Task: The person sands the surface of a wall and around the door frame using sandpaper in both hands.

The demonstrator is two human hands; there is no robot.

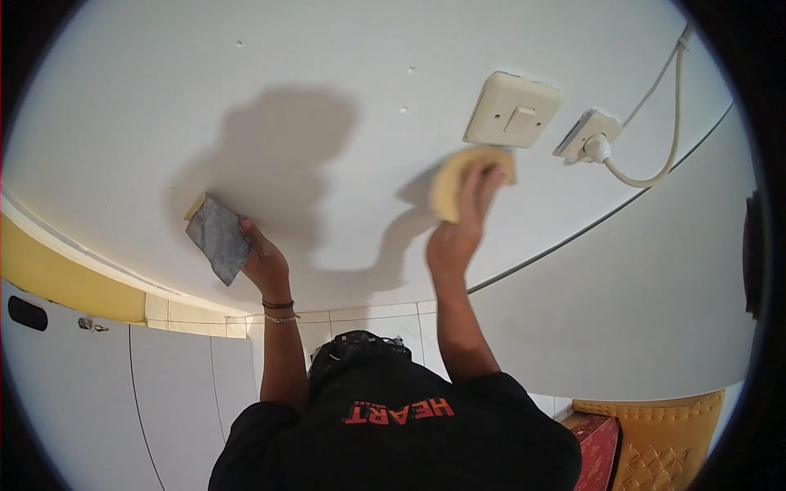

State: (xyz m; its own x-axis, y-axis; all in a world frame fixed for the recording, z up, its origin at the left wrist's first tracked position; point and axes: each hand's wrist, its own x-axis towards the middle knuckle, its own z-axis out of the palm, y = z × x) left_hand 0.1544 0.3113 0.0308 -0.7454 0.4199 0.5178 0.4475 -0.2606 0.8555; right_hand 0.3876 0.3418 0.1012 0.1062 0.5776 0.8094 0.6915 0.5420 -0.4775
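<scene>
Right hand (454,245) had its grip closed on a pale yellow, rounded pad (446,192), just beside the cream, square switch plate (491,108); a wide stroke could snag its edge. The left hand (268,266) clamped a grey, flat, angular piece (218,241), whose corner could scratch the white wall (327,49) if tilted.

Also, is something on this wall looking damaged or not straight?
Three small spots, perhaps dents or holes, break the smooth wall left of the switch plate; the socket has a ragged, dirty edge, perhaps not flush.
</scene>
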